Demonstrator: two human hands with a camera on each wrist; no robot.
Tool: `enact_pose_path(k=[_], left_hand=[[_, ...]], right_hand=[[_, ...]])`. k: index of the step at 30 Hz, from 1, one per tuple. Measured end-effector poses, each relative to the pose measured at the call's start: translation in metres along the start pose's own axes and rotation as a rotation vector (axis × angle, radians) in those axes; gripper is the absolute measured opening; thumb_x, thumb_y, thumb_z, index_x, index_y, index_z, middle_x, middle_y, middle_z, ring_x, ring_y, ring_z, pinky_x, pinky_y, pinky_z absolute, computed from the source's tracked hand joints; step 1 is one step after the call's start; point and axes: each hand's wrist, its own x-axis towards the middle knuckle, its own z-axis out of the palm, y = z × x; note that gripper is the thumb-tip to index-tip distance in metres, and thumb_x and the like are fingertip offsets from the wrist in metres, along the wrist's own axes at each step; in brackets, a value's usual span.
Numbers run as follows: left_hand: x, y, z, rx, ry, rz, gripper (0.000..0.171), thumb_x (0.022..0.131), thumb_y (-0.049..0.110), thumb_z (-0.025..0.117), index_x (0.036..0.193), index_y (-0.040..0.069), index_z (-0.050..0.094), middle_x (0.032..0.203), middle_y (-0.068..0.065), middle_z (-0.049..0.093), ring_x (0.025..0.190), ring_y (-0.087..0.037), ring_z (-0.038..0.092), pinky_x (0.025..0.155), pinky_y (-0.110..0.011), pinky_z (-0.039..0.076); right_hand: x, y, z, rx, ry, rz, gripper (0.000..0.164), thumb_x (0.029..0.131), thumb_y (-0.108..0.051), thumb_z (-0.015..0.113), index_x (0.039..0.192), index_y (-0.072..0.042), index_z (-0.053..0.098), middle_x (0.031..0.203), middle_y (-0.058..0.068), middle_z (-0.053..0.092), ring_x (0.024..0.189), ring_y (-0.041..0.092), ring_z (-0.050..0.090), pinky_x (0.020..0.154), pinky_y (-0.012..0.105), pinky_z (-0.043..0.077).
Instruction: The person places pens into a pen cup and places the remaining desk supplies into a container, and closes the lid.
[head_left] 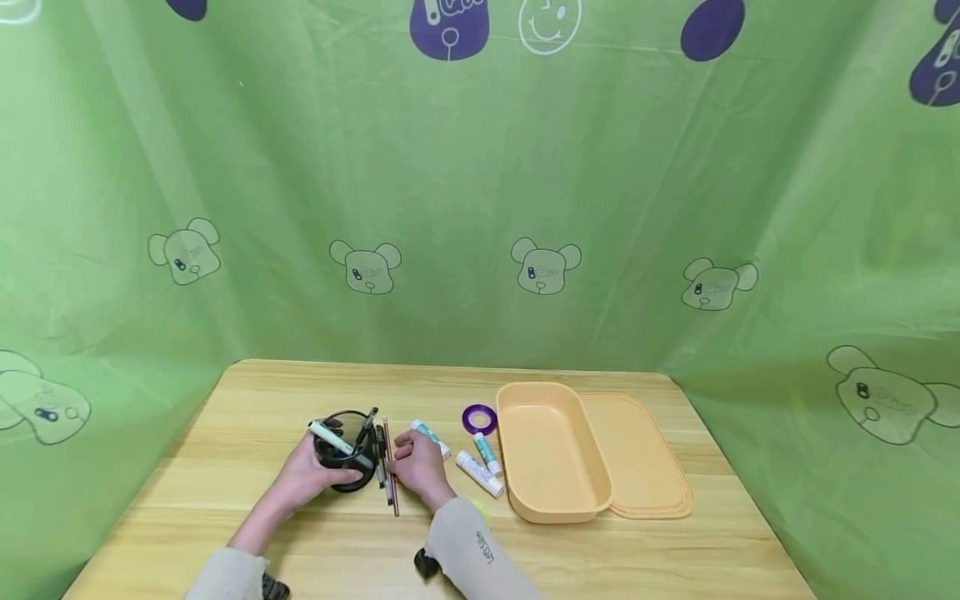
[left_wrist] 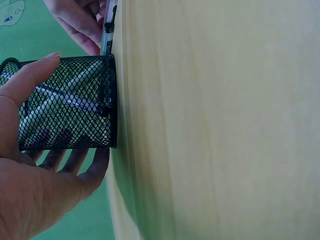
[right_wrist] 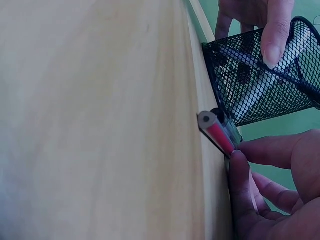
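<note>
My left hand point(head_left: 313, 468) grips a black mesh pen holder point(left_wrist: 70, 105), thumb on the near side and fingers round the other. The holder stands upright on the table with a white-barrelled marker point(head_left: 330, 437) and a few dark pens inside. Just right of it, several pens point(head_left: 380, 462) lie side by side along with a red pencil point(right_wrist: 218, 134). My right hand point(head_left: 422, 468) pinches that pencil between thumb and index finger, its other fingers curled. The pencil's blunt end points towards the camera in the right wrist view.
Three glue sticks point(head_left: 480, 473) lie right of my right hand, near a purple tape roll point(head_left: 480, 408). Farther right stands an open orange box point(head_left: 555, 454), its lid point(head_left: 645, 458) flat beside it. A yellow-green thing point(head_left: 482, 508) is partly hidden by the right sleeve.
</note>
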Motion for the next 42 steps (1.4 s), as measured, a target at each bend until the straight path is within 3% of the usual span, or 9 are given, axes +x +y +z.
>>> enact_pose_path(k=[8,17,26,34,42], left_hand=[[0.0,0.001,-0.001,0.002,-0.001,0.001,0.105,0.067,0.015,0.096,0.153,0.006,0.038,0.143,-0.025,0.057,0.135,-0.045,0.051,0.118,-0.067,0.034],[0.001,0.004,-0.002,0.02,-0.01,-0.016,0.106,0.067,0.021,0.096,0.154,0.008,0.038,0.152,-0.024,0.051,0.144,-0.048,0.042,0.12,-0.069,0.028],[-0.002,0.0,-0.002,0.005,-0.009,-0.007,0.106,0.066,0.02,0.096,0.154,0.008,0.039,0.151,-0.024,0.052,0.143,-0.048,0.043,0.12,-0.069,0.028],[0.0,-0.001,-0.001,-0.01,-0.006,-0.004,0.105,0.066,0.019,0.097,0.154,0.01,0.04,0.146,-0.023,0.056,0.139,-0.046,0.048,0.118,-0.07,0.032],[0.0,-0.002,-0.002,0.001,-0.007,-0.013,0.105,0.066,0.02,0.097,0.154,0.009,0.04,0.149,-0.023,0.054,0.141,-0.048,0.045,0.119,-0.071,0.03]], right_hand=[[0.001,-0.003,0.0,-0.026,-0.008,0.006,0.042,0.074,0.002,0.086,0.112,-0.003,0.071,0.088,0.004,0.07,0.076,0.01,0.06,0.074,0.027,0.057],[0.002,-0.003,-0.003,-0.106,-0.003,-0.014,0.04,0.071,0.001,0.086,0.108,-0.004,0.072,0.084,0.001,0.067,0.074,0.011,0.059,0.071,0.027,0.056],[-0.003,-0.011,-0.003,-0.229,-0.027,-0.014,0.049,0.066,-0.004,0.091,0.11,-0.006,0.071,0.088,0.002,0.069,0.076,0.014,0.06,0.073,0.033,0.057],[-0.004,-0.015,-0.008,-0.436,-0.017,-0.019,0.06,0.064,-0.02,0.096,0.116,-0.008,0.069,0.081,-0.004,0.067,0.076,0.017,0.061,0.082,0.043,0.056],[-0.004,-0.018,-0.014,-0.461,-0.037,-0.012,0.054,0.064,-0.016,0.095,0.11,-0.006,0.069,0.086,0.001,0.066,0.082,0.023,0.062,0.084,0.046,0.056]])
